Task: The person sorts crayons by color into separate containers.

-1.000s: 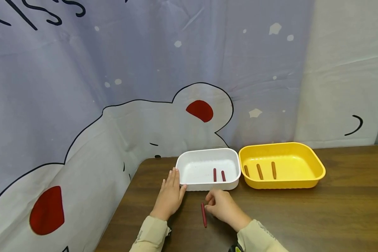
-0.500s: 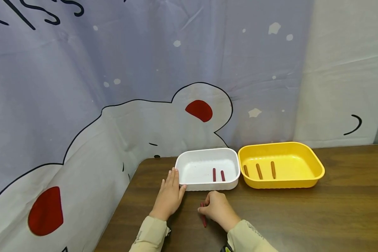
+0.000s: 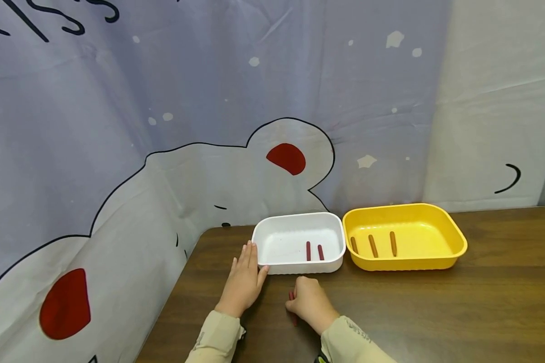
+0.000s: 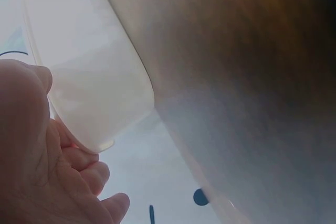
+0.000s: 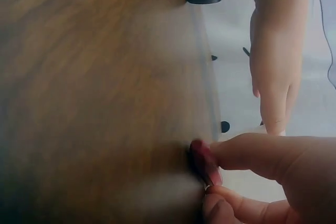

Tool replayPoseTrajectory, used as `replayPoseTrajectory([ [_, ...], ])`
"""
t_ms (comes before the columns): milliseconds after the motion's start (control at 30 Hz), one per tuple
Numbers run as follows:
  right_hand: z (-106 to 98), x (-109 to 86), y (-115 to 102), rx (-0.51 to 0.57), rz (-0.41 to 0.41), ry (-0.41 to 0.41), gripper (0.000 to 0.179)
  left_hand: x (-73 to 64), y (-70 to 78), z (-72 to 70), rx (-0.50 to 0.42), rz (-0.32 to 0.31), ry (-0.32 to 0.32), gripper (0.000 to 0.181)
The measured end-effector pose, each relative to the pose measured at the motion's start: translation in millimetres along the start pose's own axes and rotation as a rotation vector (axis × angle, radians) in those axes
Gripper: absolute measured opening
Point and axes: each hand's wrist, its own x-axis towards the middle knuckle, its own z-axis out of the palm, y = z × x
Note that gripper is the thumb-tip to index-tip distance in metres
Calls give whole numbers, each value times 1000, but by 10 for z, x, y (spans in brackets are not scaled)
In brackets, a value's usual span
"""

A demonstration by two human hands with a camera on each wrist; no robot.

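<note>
My right hand (image 3: 313, 303) pinches a dark red stick (image 5: 203, 158) between thumb and fingers, low over the wooden table in front of the white tray (image 3: 279, 249). Much of the stick is hidden by the fingers in the head view. My left hand (image 3: 239, 288) rests against the tray's near left corner, fingers straight along the side and thumb at the front wall. Inside this tray lie two more dark red sticks, one longer (image 3: 308, 251) and one shorter (image 3: 320, 252).
To the right, rim to rim with the white tray, stands a yellow tray (image 3: 422, 244) holding three orange-brown sticks (image 3: 393, 244). A printed cloth (image 3: 200, 91) hangs right behind the table (image 3: 436, 312). The table's left edge runs just past my left hand.
My right hand has moved a little left and down onto the red stick on the table, and its thumb and fingers have closed on it. The left hand stays at the white tray.
</note>
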Motion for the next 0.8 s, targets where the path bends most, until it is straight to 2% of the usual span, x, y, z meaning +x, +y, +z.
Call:
replayPoseTrajectory([
  [200, 13, -13, 1, -12, -24, 35, 48, -3, 0, 5, -2, 1, 3, 68],
  [367, 15, -22, 7, -4, -41, 46, 50, -6, 2, 10, 2, 5, 2, 67],
  [633, -27, 0, 19, 23, 13, 26, 33, -7, 5, -3, -3, -1, -3, 68],
  [800, -26, 1, 43, 41, 14, 29, 31, 5, 7, -4, 3, -11, -9, 68],
])
